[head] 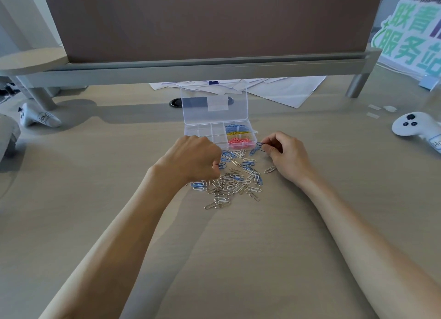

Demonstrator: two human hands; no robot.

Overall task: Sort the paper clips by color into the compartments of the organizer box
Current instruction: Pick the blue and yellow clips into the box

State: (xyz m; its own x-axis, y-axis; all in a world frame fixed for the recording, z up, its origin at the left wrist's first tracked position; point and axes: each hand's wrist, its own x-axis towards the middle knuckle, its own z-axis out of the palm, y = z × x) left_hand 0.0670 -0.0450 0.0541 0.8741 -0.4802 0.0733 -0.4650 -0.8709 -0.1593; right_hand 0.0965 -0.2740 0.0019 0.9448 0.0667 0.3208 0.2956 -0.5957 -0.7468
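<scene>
Head view: organizer box (205,130) at 12 o'clock holds sorted clips (238,134), blue, yellow and pink, each in its own compartment. Right hand (288,156) pinches a blue clip (255,149) in its fingers; left hand (195,158) fingers curl, grip unclear.

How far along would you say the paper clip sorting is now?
Roughly midway, I'd judge. Done: the organizer box holds blue clips, yellow clips and pink clips in separate right-side compartments. In hand: the right hand pinches a small blue bunch beside the box; the left hand curls over the loose pile, its grasp hidden. Left: blue, white and silver clips on the table.
</scene>
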